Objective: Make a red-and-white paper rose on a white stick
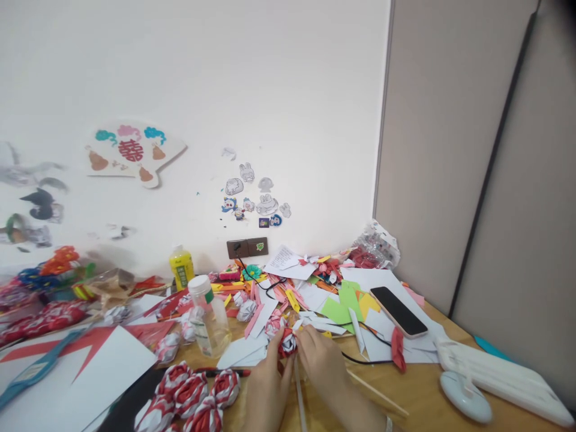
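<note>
At the near middle of the cluttered table (373, 381), the left hand (267, 384) has its thumb and fingers closed on a folded red-and-white paper flower (288, 344), supporting it from the left and below. The right hand (321, 360) meets the flower from the other side, its fingers bent close to the upper right edge (whether they pinch a petal, I cannot tell). A pale strip (299, 396) runs down between the two hands. To the left, a group of larger red-and-white paper flowers (191, 393) lies near the front, with a clear jar (211, 327) standing upright behind it and a yellow bottle (182, 270) farther back. Loose colored paper (337, 309) spreads behind and to the right of the hands. A phone (399, 311) lies at an angle on white sheets, and a thin stick (378, 393) rests to the right of the right hand. On the wall (270, 72), a fan-shaped cutout (130, 153) hangs left of several small stickers (266, 205).
</note>
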Demonstrator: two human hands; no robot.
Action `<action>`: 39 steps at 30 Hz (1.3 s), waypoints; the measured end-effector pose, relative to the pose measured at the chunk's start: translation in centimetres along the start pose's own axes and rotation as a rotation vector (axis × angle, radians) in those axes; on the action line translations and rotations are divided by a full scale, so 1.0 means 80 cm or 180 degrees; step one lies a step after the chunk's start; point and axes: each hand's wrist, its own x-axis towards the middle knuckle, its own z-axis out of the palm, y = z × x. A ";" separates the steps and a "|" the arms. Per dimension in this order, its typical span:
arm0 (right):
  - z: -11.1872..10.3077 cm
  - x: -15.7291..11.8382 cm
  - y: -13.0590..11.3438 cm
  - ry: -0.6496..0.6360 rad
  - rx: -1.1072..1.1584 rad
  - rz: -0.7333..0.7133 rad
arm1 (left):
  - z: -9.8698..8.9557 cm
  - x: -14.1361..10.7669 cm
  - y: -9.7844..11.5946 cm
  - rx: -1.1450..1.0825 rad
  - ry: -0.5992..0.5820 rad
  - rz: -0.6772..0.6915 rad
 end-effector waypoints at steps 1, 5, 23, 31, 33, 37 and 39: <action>0.000 0.000 0.000 -0.0024 0.0029 -0.0012 | 0.000 0.000 0.000 0.0001 -0.0021 -0.0027; 0.001 0.000 0.001 -0.0113 0.0069 0.0013 | 0.000 0.001 -0.001 -0.0036 -0.0055 -0.0034; 0.013 -0.007 0.008 -0.0293 0.0328 0.0190 | 0.001 0.004 0.000 0.0079 -0.0160 0.0015; 0.011 -0.008 0.009 -0.0480 0.0387 0.0328 | 0.003 0.006 -0.007 0.0087 -0.0275 -0.0070; 0.014 -0.009 0.010 -0.0526 0.0344 0.0318 | 0.007 0.008 -0.011 0.0073 -0.0308 -0.0035; 0.014 -0.009 0.011 -0.0711 0.0324 0.0343 | 0.010 0.010 -0.013 0.0104 -0.0263 -0.0031; 0.012 -0.006 0.011 -0.0786 0.0314 0.0380 | 0.008 0.009 -0.011 0.0093 -0.0239 -0.0017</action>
